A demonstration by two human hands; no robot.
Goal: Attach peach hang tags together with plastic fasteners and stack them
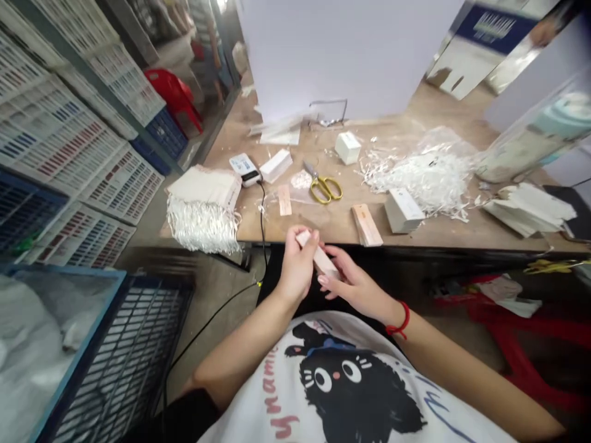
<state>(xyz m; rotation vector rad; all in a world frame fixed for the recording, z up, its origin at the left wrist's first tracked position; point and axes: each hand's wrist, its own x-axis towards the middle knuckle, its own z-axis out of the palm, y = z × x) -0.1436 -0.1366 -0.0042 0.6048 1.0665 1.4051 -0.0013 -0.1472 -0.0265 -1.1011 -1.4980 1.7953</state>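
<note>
My left hand (298, 264) is closed round the upper end of a narrow pale stack of cards (324, 263), just off the table's front edge. The fingers of my right hand (353, 280) are closed on the stack's lower end. Beyond the hands, on the table, lie gold-handled scissors (325, 189) and a single pinkish card (285, 200). A similar pinkish stack of cards (367, 226) is near the edge, to the right of my hands. Beside it stands a white block of cards (403, 211). Print on the held stack is too small to read.
A heap of white strings (425, 172) spreads over the table's right side. At the left edge, a bundle of white strung tags (203, 206) overhangs. A small white device (245, 170) trails a black cable (217, 312) to the floor. Blue crates (124, 351) stand at lower left.
</note>
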